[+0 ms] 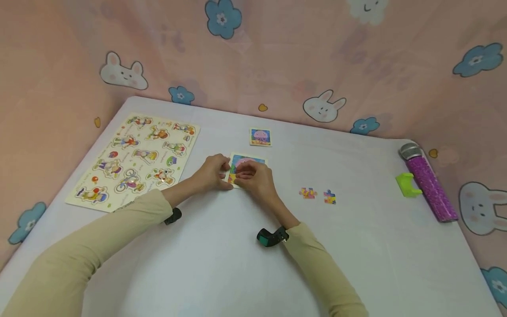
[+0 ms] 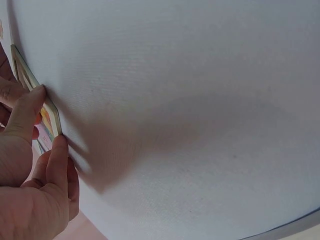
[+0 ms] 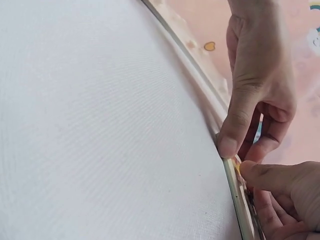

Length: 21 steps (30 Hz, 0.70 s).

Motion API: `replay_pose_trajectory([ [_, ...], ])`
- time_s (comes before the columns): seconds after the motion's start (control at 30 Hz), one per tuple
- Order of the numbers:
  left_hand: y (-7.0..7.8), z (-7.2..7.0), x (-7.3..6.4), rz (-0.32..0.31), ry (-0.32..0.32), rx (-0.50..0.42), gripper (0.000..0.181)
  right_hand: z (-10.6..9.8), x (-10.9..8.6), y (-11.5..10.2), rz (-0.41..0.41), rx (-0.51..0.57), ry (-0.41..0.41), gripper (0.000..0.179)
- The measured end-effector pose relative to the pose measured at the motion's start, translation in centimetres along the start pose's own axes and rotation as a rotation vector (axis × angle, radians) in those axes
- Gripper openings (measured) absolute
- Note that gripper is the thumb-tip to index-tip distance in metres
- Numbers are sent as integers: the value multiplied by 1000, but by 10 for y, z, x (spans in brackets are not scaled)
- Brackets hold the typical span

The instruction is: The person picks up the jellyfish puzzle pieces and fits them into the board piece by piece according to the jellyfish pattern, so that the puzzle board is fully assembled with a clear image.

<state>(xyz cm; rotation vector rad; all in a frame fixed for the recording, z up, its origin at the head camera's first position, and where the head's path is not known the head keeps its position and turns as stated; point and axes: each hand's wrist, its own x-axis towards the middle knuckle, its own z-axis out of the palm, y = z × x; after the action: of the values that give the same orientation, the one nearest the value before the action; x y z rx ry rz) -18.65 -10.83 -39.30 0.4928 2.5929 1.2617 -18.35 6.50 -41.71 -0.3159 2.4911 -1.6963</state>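
A small jigsaw puzzle board with a pink jellyfish picture lies mid-table. My left hand grips its near left corner, thumb on the front edge. Over the board, my right hand has its fingers bent and thumb low at the lower left part. In the right wrist view a bit of a yellow-orange puzzle piece shows at the right thumb tip, mostly hidden by the fingers. Two loose jigsaw pieces, a pink-orange one and a yellow-blue one, lie to the right.
Behind the board is a small jellyfish picture card. A large peg puzzle board with several figures lies at left. At the right edge are a purple glitter microphone and a lime green plastic piece. Patterned pink cloth stands behind.
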Motion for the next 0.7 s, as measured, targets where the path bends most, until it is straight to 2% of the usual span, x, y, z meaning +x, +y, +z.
replay_pose_trajectory([
  [0.17,-1,1,0,0,-7,13,63,-9,-1,7,6,145,-28,32],
  [0.3,0,1,0,-15,-9,9,63,-22,-4,12,-6,206,-20,35],
  [0.7,5,2,0,-58,-16,-9,56,-67,-21,29,-12,166,15,35],
])
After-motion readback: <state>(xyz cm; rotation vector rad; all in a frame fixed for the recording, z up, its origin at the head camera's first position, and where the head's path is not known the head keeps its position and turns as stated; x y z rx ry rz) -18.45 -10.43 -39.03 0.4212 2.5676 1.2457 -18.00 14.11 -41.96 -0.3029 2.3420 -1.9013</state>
